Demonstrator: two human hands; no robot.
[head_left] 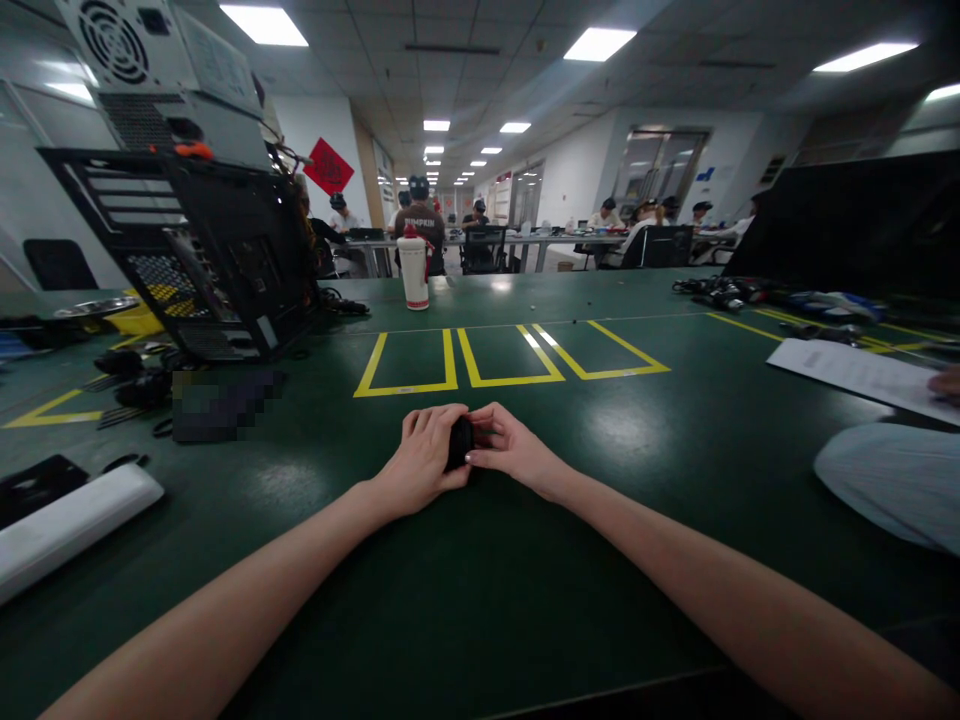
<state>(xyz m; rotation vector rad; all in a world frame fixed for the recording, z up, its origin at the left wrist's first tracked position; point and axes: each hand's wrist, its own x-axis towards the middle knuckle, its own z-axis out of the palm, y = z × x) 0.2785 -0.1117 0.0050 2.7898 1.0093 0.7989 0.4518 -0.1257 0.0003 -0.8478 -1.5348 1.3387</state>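
A small dark, rounded object (460, 443) sits between my hands, just above or on the green table (480, 580); I cannot make out its kind. My left hand (426, 452) wraps over it from the left, fingers curled round its top and the thumb below. From the right, my right hand (510, 449) pinches at its edge with bent fingers and thumb. Much of the object is hidden behind the fingers. Beyond the hands, yellow tape outlines (510, 381) mark the tabletop.
An open black computer case (225, 260) with grey power supplies (169, 60) on top stands at left. A white cup (414, 270) is farther back. White papers (855, 375) and another person's sleeve (892, 480) are at right. A long white object (82, 525) lies front left.
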